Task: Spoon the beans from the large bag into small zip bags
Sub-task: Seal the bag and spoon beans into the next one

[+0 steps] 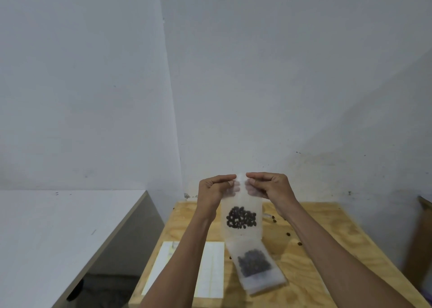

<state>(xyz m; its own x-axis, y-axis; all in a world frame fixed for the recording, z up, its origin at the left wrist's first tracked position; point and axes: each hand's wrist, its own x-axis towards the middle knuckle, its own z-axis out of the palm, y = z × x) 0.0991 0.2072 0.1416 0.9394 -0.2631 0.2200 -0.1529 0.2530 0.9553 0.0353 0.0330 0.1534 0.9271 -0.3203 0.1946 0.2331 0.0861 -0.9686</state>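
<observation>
I see both hands raised in front of me over the wooden table [327, 228], pinching the top edge of a small zip bag [241, 216]. The left hand [214, 190] is closed on the top left part of that edge, thumb and fingers pressed together on the plastic. The right hand [272, 186] grips the top right part in the same manner, and the two sets of fingertips nearly meet at the middle of the opening. The bag hangs upright in the air, its long axis vertical, mouth at the top between my hands and bottom end pointing down at the table. A cluster of dark beans [241, 217] sits about halfway down inside it.

Below and just behind the hanging bag, a second zip bag [256, 268] lies flat on the table. Its long axis runs away from me with a slight tilt to the left, and its own dark beans sit in the middle. To its left lies a white sheet [210, 270], partly hidden by my left forearm. A few loose beans [288, 234] are scattered on the wood to the right. A white counter [58, 225] stands off to the left.
</observation>
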